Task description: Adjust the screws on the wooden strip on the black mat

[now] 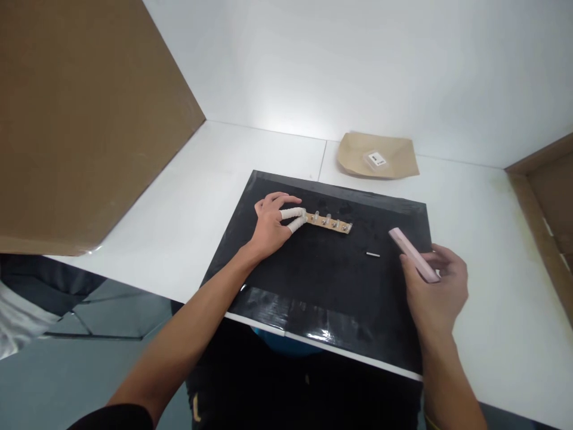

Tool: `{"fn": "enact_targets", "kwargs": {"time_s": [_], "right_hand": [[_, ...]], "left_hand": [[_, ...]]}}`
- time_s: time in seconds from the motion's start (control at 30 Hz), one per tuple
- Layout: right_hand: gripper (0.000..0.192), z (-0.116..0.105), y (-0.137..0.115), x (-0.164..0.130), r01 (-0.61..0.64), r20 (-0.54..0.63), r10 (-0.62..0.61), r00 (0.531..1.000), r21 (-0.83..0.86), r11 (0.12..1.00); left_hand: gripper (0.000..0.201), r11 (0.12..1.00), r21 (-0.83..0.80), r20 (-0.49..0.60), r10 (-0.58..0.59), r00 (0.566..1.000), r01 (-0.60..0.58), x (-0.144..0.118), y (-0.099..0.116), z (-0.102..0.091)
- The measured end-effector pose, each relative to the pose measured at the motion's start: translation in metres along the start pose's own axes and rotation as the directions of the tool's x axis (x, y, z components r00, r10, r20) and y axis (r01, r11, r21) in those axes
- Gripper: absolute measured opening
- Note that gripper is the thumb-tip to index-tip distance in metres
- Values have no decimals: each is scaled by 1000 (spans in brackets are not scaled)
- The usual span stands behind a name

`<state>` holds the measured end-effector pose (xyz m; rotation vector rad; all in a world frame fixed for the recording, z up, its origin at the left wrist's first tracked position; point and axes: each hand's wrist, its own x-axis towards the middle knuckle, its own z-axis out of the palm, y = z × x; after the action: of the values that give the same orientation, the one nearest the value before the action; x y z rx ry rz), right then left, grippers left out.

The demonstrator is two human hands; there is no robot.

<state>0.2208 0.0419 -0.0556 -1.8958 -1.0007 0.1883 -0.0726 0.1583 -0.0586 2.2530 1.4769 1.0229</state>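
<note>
Two hands share the work: my left hand point(271, 224) pinches the end of the wooden strip point(329, 223) flat on the black mat point(313, 280), while my right hand point(436, 289), well apart, grips the pink tool point(414, 254), best brought in slowly.

strip point(329, 222) on mat point(313, 286), small bar point(373, 255) right; paper bag point(378, 156) behind
</note>
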Motion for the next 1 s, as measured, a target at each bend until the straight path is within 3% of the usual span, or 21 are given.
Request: {"fn": "enact_targets", "kwargs": {"time_s": [0.3,0.53,0.7,1.0], "right_hand": [[69,2,5,0,73,-64,-60,996,221,973],[79,0,3,1,-1,-42,14,999,294,956],[75,0,-3,1,-35,-42,54,998,356,934],[77,1,0,1,99,-69,-79,994,378,921]], "left_hand": [[5,989,120,14,80,997,-81,-2,-2,4],[6,999,39,-39,18,999,-17,0,-1,0],[5,1000,-15,-101,-19,995,18,1,-2,-1],[5,999,-18,-145,-43,988,41,2,-3,0]]}}
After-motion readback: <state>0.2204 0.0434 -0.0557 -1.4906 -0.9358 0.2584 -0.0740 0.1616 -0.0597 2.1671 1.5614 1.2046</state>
